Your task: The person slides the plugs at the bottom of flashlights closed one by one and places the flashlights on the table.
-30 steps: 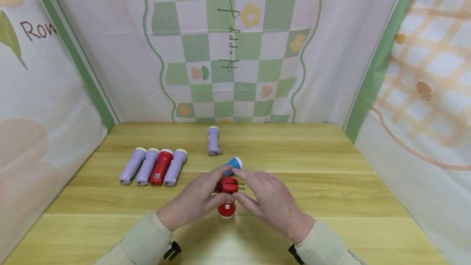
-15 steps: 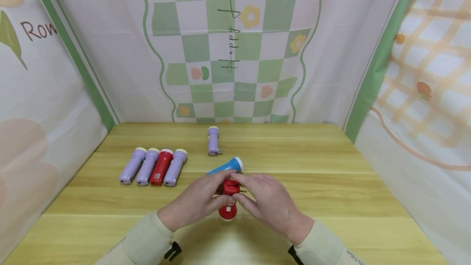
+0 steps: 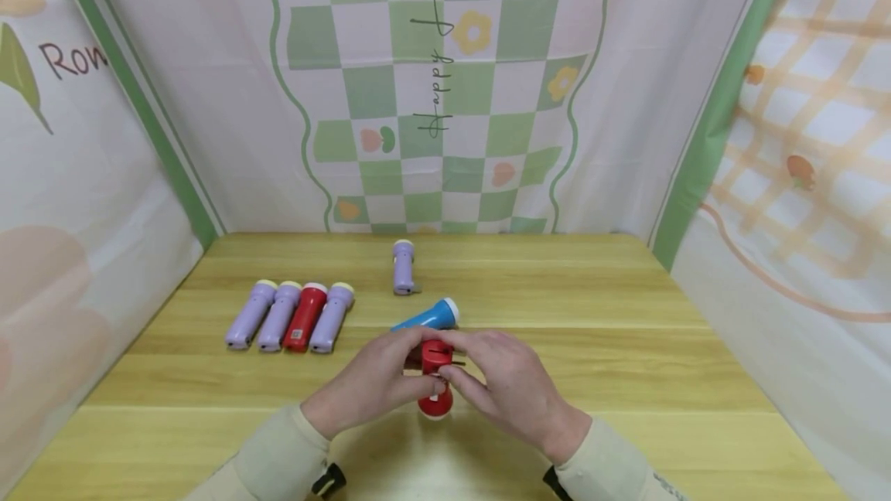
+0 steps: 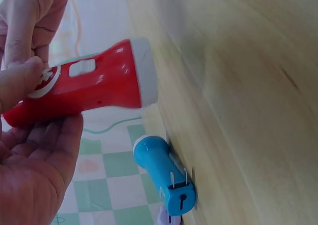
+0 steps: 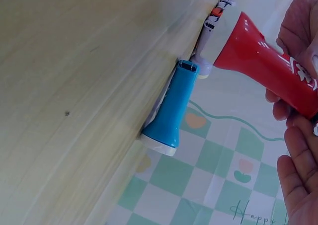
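The red flashlight (image 4: 102,83) has been shifted slightly rightward above the desk (image 3: 647,362). Its body is gripped by the left hand (image 3: 372,377), fingers curled; its tail is held by the right hand (image 3: 511,377), fingers loosely curved.

Red flashlight (image 4: 94,83) in the fingers (image 4: 71,133) — beyond it, a blue flashlight (image 4: 162,171), prongs (image 4: 172,179) out, on the wooden tabletop (image 4: 258,135).

A staged, booth-like tabletop workspace, shown by printed hangings (image 3: 448,83) enclosing three sides of a wood-grain table (image 3: 612,377).
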Available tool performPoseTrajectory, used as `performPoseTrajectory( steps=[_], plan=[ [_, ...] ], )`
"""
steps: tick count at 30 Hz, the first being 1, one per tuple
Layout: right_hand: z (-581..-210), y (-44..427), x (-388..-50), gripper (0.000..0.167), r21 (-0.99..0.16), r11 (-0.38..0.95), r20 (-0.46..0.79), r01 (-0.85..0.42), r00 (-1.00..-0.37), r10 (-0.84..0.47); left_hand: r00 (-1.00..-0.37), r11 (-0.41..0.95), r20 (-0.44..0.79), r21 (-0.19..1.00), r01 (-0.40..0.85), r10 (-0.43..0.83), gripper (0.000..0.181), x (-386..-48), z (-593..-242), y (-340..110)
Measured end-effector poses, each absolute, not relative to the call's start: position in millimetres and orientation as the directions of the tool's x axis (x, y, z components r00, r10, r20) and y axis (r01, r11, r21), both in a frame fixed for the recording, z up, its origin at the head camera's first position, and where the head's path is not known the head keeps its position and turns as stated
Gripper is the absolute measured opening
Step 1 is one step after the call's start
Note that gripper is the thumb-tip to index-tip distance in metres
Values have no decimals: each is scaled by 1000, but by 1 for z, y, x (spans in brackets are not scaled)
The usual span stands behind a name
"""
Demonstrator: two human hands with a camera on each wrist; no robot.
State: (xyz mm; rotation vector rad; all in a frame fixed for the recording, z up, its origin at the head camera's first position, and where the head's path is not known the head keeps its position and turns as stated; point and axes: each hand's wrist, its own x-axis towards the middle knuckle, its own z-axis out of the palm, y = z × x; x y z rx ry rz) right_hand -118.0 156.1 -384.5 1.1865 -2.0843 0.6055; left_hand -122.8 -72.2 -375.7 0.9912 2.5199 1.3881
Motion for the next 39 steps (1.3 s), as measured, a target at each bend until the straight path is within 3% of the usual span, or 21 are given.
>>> performPoseTrajectory(
  steps=[5,15,39],
  plan=[
    [-384,157,-117,44,-103,491,741,-865,-396,-542,-817,369,204,815,447,539,34,-123,-377,-70],
    [-385,158,-116,41,-123,500,753,-857,-409,-516,-815,320,245,831,456,525,25,-120,-378,-68],
    [-387,159,-117,30,-138,491,776,-860,-402,-486,-800,348,285,787,510,528,25,-116,-378,-65]
  ],
)
